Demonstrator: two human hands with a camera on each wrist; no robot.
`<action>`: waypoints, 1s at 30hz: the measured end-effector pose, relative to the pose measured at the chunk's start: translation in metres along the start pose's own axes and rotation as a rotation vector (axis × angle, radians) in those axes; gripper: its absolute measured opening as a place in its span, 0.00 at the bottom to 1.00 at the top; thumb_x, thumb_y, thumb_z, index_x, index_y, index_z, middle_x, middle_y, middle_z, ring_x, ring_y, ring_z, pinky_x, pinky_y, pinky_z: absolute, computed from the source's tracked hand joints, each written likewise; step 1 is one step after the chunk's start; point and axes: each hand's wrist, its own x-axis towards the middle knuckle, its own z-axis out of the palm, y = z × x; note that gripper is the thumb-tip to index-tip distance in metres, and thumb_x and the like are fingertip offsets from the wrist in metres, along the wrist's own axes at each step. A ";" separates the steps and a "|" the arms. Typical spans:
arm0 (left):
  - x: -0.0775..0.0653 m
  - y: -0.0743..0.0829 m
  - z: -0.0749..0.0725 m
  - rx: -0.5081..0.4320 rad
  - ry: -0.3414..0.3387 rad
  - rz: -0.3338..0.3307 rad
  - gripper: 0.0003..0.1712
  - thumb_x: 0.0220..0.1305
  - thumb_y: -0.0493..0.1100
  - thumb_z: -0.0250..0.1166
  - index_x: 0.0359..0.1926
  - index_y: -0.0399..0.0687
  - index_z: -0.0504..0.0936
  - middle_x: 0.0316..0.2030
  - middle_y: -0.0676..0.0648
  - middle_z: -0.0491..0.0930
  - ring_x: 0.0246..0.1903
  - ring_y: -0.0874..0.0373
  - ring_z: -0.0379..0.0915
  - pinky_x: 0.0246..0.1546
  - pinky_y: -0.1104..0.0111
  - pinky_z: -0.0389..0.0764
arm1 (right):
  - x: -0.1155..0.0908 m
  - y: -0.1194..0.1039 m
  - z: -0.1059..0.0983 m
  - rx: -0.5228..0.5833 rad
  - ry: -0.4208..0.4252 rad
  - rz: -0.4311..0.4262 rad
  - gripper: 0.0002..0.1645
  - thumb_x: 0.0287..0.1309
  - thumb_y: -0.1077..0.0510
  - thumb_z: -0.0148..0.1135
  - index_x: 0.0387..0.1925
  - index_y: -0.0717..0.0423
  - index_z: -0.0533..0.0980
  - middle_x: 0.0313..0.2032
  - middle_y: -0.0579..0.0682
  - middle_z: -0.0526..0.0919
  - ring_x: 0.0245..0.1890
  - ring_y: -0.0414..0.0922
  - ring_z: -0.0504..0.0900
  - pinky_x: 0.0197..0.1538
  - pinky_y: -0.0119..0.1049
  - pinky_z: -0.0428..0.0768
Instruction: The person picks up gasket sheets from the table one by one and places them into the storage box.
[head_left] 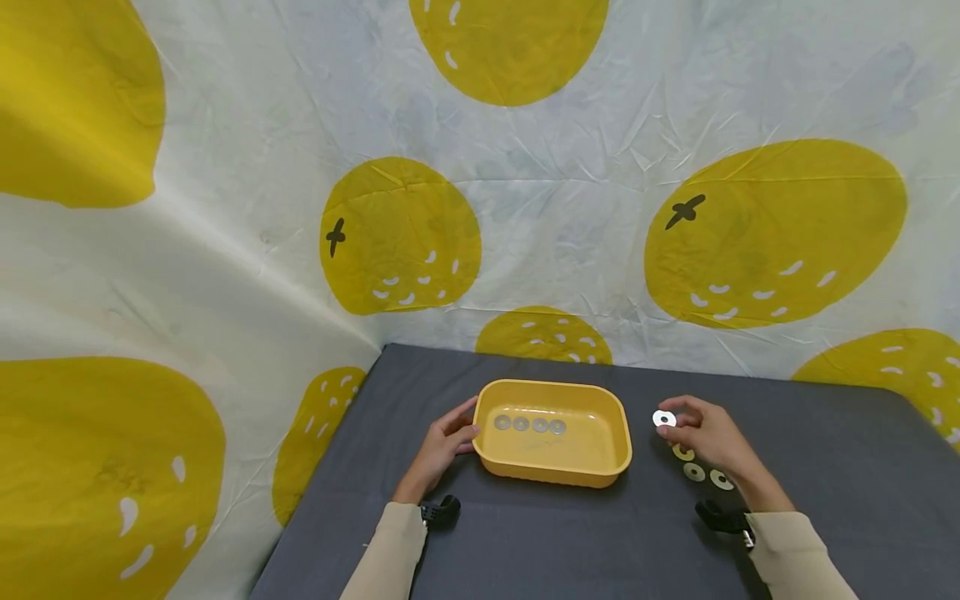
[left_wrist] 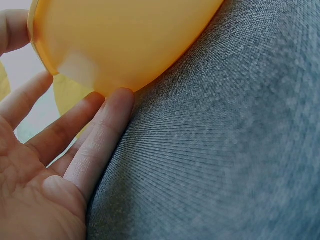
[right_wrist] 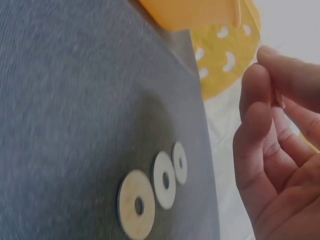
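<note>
A yellow plastic tray (head_left: 555,473) sits on the dark cloth, with several flat metal washers (head_left: 521,423) in a row inside it. My left hand (head_left: 442,442) holds its left end, thumb at the rim and fingers along the outside wall; the left wrist view shows the fingertips (left_wrist: 120,97) against the tray's wall (left_wrist: 125,40). To the right of the tray, my right hand (head_left: 708,433) pinches a washer (head_left: 663,418) between thumb and fingers, raised above the cloth. In the right wrist view the fingers mostly hide that washer. Three more washers (right_wrist: 136,205) lie below this hand.
A dark grey cloth (head_left: 570,542) covers the table. Behind and to the left hangs a white curtain (head_left: 555,250) printed with yellow fruit, meeting the table's back edge. Black wrist devices (head_left: 441,512) are strapped on both wrists.
</note>
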 end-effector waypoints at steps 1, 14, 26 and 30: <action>0.000 0.000 0.000 0.000 0.000 0.001 0.33 0.73 0.47 0.64 0.76 0.62 0.68 0.61 0.39 0.79 0.53 0.52 0.82 0.50 0.62 0.87 | 0.001 -0.002 0.001 0.006 0.000 -0.005 0.28 0.63 0.57 0.71 0.60 0.65 0.74 0.28 0.55 0.84 0.25 0.46 0.78 0.28 0.37 0.79; 0.000 -0.002 0.000 -0.004 0.003 0.001 0.33 0.72 0.49 0.65 0.75 0.64 0.69 0.61 0.38 0.78 0.54 0.49 0.82 0.50 0.63 0.87 | 0.010 -0.022 0.016 -0.003 -0.005 -0.047 0.28 0.57 0.58 0.76 0.55 0.66 0.75 0.35 0.54 0.82 0.29 0.40 0.76 0.30 0.32 0.77; 0.002 -0.003 0.001 0.008 0.008 0.000 0.33 0.72 0.48 0.65 0.75 0.62 0.68 0.62 0.37 0.78 0.53 0.52 0.82 0.51 0.63 0.87 | 0.019 -0.043 0.031 -0.064 0.027 -0.085 0.24 0.60 0.53 0.74 0.53 0.61 0.79 0.40 0.55 0.76 0.35 0.46 0.70 0.31 0.32 0.70; 0.002 -0.003 0.000 -0.002 0.000 0.006 0.33 0.72 0.47 0.65 0.76 0.61 0.68 0.62 0.36 0.78 0.53 0.52 0.82 0.51 0.63 0.87 | 0.021 -0.048 0.036 -0.083 0.029 -0.097 0.22 0.62 0.53 0.73 0.53 0.59 0.79 0.43 0.56 0.77 0.36 0.47 0.70 0.33 0.33 0.71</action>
